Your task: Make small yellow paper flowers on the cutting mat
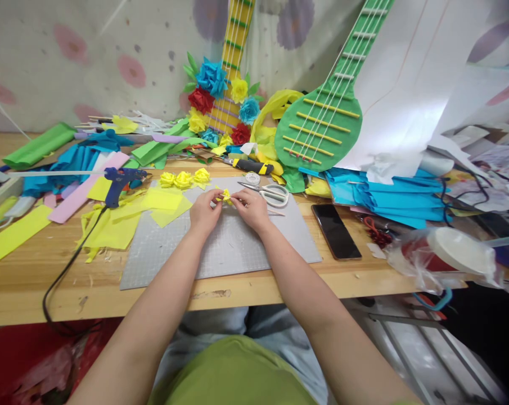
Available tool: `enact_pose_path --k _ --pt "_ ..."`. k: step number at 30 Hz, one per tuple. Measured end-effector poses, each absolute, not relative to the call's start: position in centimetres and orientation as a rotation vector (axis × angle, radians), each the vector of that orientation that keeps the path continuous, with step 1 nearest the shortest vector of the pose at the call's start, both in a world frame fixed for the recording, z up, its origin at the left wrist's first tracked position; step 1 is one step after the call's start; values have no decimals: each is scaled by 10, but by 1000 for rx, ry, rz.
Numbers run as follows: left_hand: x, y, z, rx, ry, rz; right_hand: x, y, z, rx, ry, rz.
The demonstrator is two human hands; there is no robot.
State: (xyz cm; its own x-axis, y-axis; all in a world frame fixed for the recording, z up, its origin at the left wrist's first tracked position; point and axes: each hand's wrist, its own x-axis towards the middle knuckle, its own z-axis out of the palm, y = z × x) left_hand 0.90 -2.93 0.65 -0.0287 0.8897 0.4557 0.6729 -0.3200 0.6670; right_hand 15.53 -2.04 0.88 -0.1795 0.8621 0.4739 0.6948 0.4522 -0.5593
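Both my hands meet over the grey cutting mat and pinch a small yellow paper flower between them. My left hand grips its left side with curled fingers. My right hand holds its right side, fingers closed on the paper. Three finished yellow paper flowers lie in a row at the mat's far left corner. Loose yellow paper sheets lie on the mat beside my left hand.
A blue glue gun with black cord rests at left. Scissors and a tape roll lie behind my hands. A black phone is at right. Paper guitars, coloured paper and a bagged roll crowd the wooden table.
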Motion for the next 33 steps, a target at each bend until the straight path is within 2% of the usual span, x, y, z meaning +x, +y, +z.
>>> enact_pose_path --k 23,33 --pt "12 -30 6 1953 1717 1300 155 -22 12 -1292 -1943 238" --pt "11 -34 10 2122 1690 1236 156 -23 15 -1312 -2027 192"
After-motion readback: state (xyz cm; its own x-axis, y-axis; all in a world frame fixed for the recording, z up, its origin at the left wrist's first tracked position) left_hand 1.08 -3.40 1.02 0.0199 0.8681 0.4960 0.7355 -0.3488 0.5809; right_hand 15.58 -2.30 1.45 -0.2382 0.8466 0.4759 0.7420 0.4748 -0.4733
